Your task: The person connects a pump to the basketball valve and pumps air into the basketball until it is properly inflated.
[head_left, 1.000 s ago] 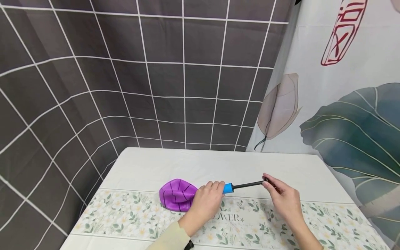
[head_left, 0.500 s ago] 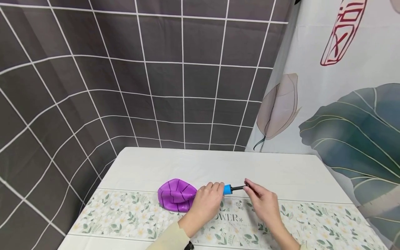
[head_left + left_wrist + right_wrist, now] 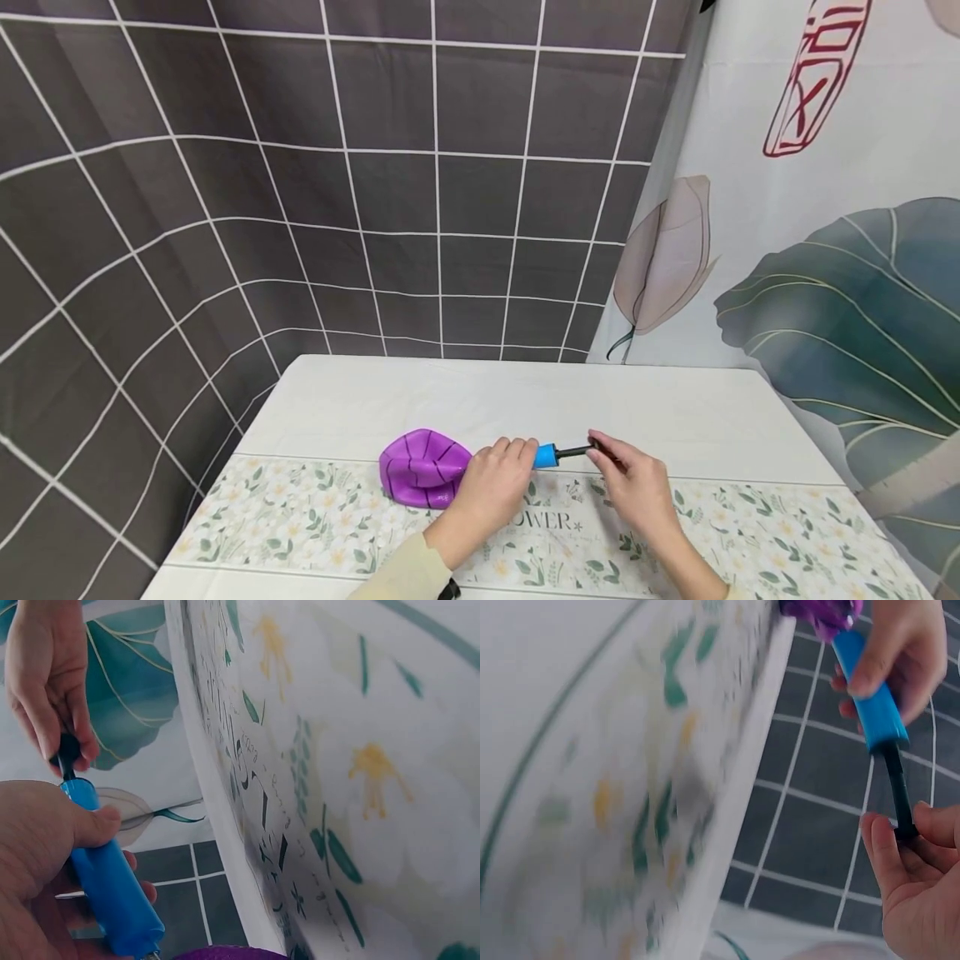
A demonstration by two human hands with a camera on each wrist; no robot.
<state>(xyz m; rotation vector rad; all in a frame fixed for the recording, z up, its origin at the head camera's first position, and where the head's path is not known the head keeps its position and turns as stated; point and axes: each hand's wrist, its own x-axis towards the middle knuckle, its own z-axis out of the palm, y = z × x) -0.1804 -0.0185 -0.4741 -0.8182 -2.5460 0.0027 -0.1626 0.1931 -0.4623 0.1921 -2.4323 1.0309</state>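
Note:
A blue hand pump (image 3: 116, 892) with a black plunger rod (image 3: 896, 784) lies level above the table. My left hand (image 3: 495, 479) grips its blue barrel, thumb along the side in the left wrist view. At the rod's outer end my right hand (image 3: 637, 487) pinches the black handle (image 3: 67, 754) between thumb and fingers. Part of the rod shows between the handle and the barrel. A partly inflated purple ball (image 3: 422, 468) with black lines sits at the pump's other end, left of my left hand. That hand hides most of the join in the head view; a thin metal needle tip shows in the left wrist view.
The white table (image 3: 450, 392) has a floral printed band (image 3: 300, 517) with lettering across it. A dark cloth with a white grid (image 3: 390, 192) hangs behind and to the left. To the right hangs a white curtain (image 3: 742, 108) with large leaves.
My right hand has moved left, pushing the rod further into the barrel, then stayed about there over the last half second. The left hand and the purple ball have hardly moved.

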